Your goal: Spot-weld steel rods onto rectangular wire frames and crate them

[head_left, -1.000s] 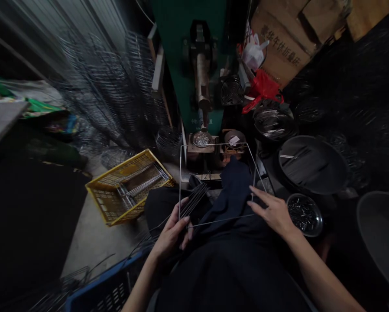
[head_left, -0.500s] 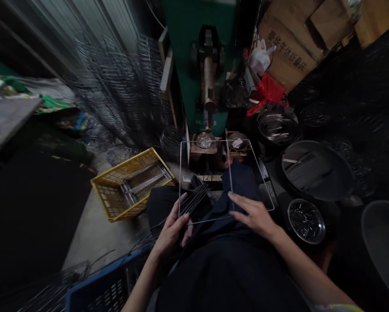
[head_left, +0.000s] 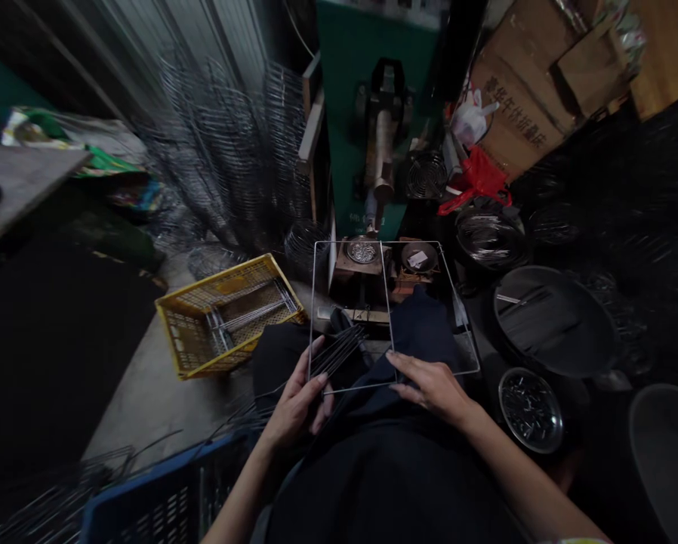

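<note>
A rectangular metal wire frame (head_left: 312, 302) is held upright before my lap. My left hand (head_left: 302, 393) pinches its lower left corner, and a bundle of thin metal rods (head_left: 342, 349) fans out from the same fingers. One straight wire rod (head_left: 386, 295) runs from the frame's top bar down to its bottom bar. My right hand (head_left: 432, 389) grips this rod near its lower end, thumb and fingers closed at the bottom bar. Whether the rod is fixed to the frame, I cannot tell.
A yellow crate (head_left: 226, 317) with rods stands left, a blue crate (head_left: 146, 491) below. Ahead is a green machine (head_left: 344, 136) with a dish of small metal pieces (head_left: 362, 250). To the right are a large round basin (head_left: 554, 321) and a bowl of metal bits (head_left: 530, 409).
My right hand has moved left, carrying the upright rod along the frame toward its middle. My left hand keeps its hold on the corner. The view has turned slightly left.
</note>
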Demonstrator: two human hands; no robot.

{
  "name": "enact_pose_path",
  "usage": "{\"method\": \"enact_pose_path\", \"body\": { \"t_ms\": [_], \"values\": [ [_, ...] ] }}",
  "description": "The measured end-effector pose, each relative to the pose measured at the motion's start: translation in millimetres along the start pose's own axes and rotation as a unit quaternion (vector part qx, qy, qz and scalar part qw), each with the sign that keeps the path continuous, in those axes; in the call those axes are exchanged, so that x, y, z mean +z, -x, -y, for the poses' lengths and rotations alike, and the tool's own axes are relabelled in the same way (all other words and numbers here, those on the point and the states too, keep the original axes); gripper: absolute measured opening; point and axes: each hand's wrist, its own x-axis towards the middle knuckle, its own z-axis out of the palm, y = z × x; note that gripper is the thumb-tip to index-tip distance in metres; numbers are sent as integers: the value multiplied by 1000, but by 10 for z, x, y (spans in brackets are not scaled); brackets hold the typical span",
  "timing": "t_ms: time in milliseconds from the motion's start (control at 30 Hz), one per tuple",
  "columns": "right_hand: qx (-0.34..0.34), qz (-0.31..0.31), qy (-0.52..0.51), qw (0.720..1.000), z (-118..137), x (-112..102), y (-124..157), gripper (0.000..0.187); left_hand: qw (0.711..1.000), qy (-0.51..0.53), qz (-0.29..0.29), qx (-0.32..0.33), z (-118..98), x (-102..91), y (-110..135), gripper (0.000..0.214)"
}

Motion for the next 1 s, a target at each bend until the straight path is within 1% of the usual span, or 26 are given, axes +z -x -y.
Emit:
{"method": "enact_pose_path", "body": {
  "t_ms": [133,267,467,633,833,933,1000],
  "values": [
    [-7,-2,9,1000,-16,-21,-86,67,1000,24,-3,6,-12,-15,-22,74],
    [-16,10,7,1000,-45,-48,-138,67,1000,26,-13,2,-33,-32,-45,75],
    [-13,25,3,1000,-71,-84,-157,65,1000,25,-15,9,-33,-38,-85,75],
    [-9,22,6,1000,-77,-103,-193,68,999,27,-14,18,-36,-20,-118,73],
    [-4,28,-2,1000,-95,-120,-201,65,999,29,-17,24,-76,5,-122,71],
    [-3,34,-12,999,-90,-146,-203,65,999,33,-9,21,-74,13,-119,72],
    [-1,38,-16,999,-92,-160,-206,66,999,36,-14,25,-62,23,-116,71]
  ]
}}
